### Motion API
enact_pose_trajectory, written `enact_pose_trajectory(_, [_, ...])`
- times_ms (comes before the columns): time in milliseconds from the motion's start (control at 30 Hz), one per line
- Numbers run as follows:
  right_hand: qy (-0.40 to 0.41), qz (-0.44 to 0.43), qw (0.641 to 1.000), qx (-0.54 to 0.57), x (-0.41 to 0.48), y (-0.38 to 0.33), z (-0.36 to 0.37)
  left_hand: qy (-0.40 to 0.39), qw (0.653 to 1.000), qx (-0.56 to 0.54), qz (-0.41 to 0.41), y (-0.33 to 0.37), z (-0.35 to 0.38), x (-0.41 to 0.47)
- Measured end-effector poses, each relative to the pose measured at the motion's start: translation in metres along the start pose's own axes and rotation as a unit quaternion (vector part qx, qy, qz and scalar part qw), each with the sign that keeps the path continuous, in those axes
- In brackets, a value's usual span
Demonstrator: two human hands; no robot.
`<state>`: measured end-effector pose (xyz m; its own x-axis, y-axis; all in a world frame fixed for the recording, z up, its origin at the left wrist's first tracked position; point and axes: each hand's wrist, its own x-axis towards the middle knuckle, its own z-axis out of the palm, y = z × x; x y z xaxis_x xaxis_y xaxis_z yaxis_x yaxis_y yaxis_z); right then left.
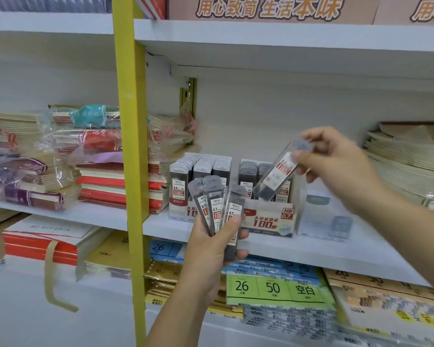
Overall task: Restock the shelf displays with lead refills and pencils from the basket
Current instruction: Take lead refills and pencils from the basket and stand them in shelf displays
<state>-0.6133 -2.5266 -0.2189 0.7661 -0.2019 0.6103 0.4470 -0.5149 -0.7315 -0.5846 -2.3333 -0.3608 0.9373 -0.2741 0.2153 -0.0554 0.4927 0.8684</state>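
Head view: left hand (211, 249) gripping fanned clear lead-refill cases (217, 204), right hand (336, 159) pinching one tilted clear case (276, 171) above cardboard display box (268, 220).

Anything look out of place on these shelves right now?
A tan paper strap hangs loose off the red-edged stack at lower left, drooping over the shelf front. The refill displays look tidy.
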Motion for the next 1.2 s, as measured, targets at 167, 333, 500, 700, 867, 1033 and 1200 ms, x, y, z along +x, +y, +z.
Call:
enact_pose_trajectory(167, [0.006,-0.170,0.953,-0.252,0.022,0.003,-0.019,0.014,1.000,0.015,0.013,0.000,-0.002,0.000])
enact_pose_trajectory(333, [-0.090,-0.149,0.901,-0.397,0.031,0.021,-0.007,0.012,1.000,0.013,0.007,0.000,-0.001,0.000])
enact_pose_trajectory(500, [-0.097,-0.101,0.902,-0.408,0.035,0.037,-0.004,0.008,1.000,0.015,0.003,0.000,-0.002,0.001])
enact_pose_trajectory(700, [-0.040,-0.137,0.840,-0.523,0.028,0.039,-0.002,-0.007,1.000,0.026,-0.004,-0.001,0.000,-0.001])
enact_pose_trajectory(867, [-0.139,-0.055,0.965,-0.214,-0.024,0.014,0.018,-0.023,0.999,0.031,-0.004,0.000,0.002,-0.002])
enact_pose_trajectory(1033, [-0.194,0.062,0.978,-0.033,-0.049,0.011,0.041,-0.032,0.999,0.035,-0.001,0.002,0.003,-0.004])
enact_pose_trajectory(1200, [-0.096,0.076,0.992,-0.016,-0.038,0.017,0.029,-0.049,0.998,0.035,0.000,0.003,0.003,-0.006])
